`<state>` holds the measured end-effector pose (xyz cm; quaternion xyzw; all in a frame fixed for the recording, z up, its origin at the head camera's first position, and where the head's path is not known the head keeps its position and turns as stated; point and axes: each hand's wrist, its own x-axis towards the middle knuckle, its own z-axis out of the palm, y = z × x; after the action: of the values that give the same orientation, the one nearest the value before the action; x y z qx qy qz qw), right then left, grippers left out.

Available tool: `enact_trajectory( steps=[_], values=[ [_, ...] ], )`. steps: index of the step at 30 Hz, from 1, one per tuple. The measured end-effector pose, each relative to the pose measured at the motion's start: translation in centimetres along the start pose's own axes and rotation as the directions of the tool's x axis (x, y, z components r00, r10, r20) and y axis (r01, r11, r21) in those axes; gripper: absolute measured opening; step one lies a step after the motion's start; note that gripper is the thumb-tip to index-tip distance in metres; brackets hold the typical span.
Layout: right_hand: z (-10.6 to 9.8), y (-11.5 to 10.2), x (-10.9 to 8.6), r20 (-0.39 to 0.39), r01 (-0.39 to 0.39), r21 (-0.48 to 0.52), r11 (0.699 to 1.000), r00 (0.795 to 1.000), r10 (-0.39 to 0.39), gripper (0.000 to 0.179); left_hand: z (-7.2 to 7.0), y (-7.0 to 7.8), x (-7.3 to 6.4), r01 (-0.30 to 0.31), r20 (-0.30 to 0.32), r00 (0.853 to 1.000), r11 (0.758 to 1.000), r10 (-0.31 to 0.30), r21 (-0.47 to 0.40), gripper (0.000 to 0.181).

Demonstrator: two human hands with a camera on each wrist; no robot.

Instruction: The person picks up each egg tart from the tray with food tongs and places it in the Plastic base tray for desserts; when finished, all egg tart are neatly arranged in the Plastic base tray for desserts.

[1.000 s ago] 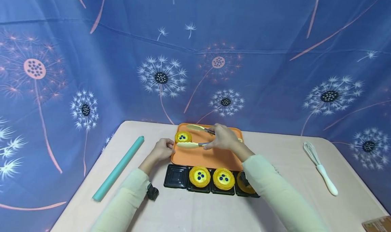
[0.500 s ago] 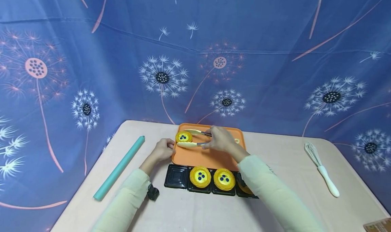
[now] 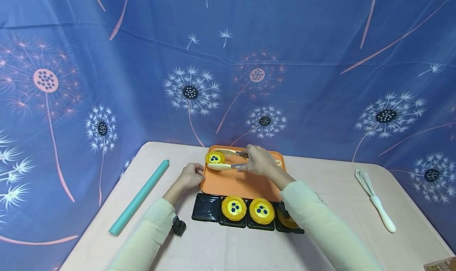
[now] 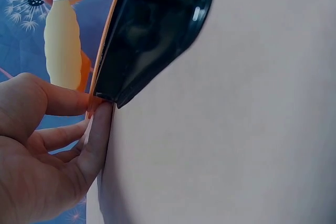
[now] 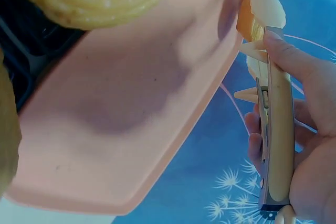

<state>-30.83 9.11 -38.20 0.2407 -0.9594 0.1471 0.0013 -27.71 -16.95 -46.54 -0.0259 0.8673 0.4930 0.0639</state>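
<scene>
In the head view my right hand (image 3: 259,161) holds a pair of tongs (image 3: 220,166) with cream-coloured tips. Those tips lie on either side of a yellow egg tart (image 3: 215,157) with dark blue dots, at the left far corner of an orange tray (image 3: 242,185). The right wrist view shows my fingers and thumb wrapped round the tongs' handle (image 5: 281,140). My left hand (image 3: 190,176) pinches the tray's left edge; in the left wrist view, thumb and fingers (image 4: 100,140) meet at that rim, beside a black plastic box (image 4: 157,19).
Black boxes line the tray's near side. The leftmost box (image 3: 206,207) shows its ridged bottom; egg tarts (image 3: 233,208) sit in the others, the right one partly behind my sleeve. A teal roll (image 3: 139,197) lies left, a whisk (image 3: 375,201) right, a brown item (image 3: 441,264) at the corner.
The tongs' tips have come closer together and moved left, from in front of the egg tart to both sides of it. My left hand has stayed at the tray's edge.
</scene>
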Motion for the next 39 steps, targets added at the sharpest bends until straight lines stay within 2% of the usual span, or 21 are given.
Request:
enact_trajectory(
  steps=[7, 14, 21, 32, 39],
  values=[
    [-1.1, -0.1, -1.0, -0.003, 0.011, -0.032, 0.999, 1.0, -0.011, 0.067, 0.1, 0.1, -0.1, -0.006, 0.004, 1.0, 1.0, 0.006, 0.015, 0.031],
    [-2.1, -0.5, -2.7, -0.004, 0.07, -0.032, 0.997, 0.998, -0.07, 0.069, 0.1, 0.1, -0.2, -0.015, -0.001, 1.0, 1.0, 0.015, 0.012, 0.033],
    [-2.7, -1.4, -4.7, -0.026, 0.125, -0.056, 0.991, 0.992, -0.127, 0.063, 0.1, 0.1, -0.2, -0.023, 0.005, 1.0, 1.0, 0.023, 0.018, 0.03],
    [-3.6, -2.6, -7.4, -0.062, 0.254, -0.005, 0.967, 0.965, -0.253, 0.055, 0.0, 0.0, 0.0, -0.029, 0.0, 1.0, 0.999, 0.029, 0.036, 0.037],
    [-3.7, -3.1, -8.7, -0.04, 0.255, 0.036, 0.966, 0.966, -0.254, 0.058, 0.0, 0.1, -0.2, -0.021, -0.001, 1.0, 1.0, 0.021, 0.009, 0.033]
  ],
)
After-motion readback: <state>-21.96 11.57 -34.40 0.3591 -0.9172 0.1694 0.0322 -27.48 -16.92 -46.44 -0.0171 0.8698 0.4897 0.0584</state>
